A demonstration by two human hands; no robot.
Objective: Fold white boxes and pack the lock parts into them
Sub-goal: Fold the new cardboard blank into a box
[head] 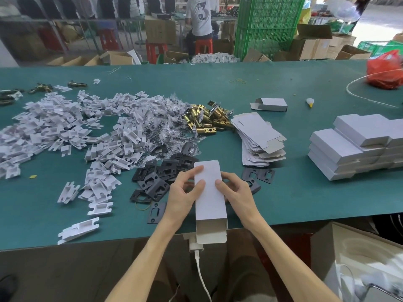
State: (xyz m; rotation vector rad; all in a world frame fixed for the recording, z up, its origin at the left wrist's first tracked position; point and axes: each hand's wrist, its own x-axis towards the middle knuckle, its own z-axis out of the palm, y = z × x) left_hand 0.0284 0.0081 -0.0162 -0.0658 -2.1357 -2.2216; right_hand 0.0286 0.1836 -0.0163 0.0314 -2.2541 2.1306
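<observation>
A long white box (209, 199) is held above the near edge of the green table (305, 192), its near end open with the flap hanging down. My left hand (182, 196) grips its left side, thumb and forefinger on top. On the right side my right hand (236, 192) grips it, thumb on top. Black strike plates (161, 177) lie just beyond my hands. Brass latch bolts (207, 119) sit further back, next to bagged screws (165, 118). A big heap of white plastic inserts (65, 131) covers the left.
A stack of flat unfolded boxes (259, 138) lies right of centre, one folded box (271, 104) behind it. Finished boxes (357, 147) are stacked at the right. A red bag (385, 69) sits far right. An open carton (357, 258) stands below the table edge.
</observation>
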